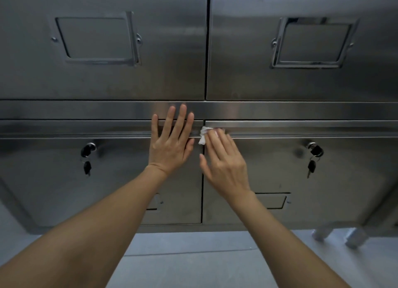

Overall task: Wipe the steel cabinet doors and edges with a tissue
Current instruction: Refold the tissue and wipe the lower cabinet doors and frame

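A steel cabinet fills the view, with two upper doors [103, 79] and two lower doors [280, 180]. My left hand [171, 141] lies flat with straight fingers on the top edge of the lower left door, near the centre gap. My right hand [224, 160] presses a small white tissue [203, 135] with straight fingers against the top left corner of the lower right door. Most of the tissue is hidden under my fingers.
Keys hang from locks on the lower doors at left [87, 156] and right [314, 156]. Framed label holders [312, 43] sit on the upper doors. A horizontal steel rail [301, 110] divides upper and lower doors. Castor wheels [336, 234] stand on the grey floor [193, 266].
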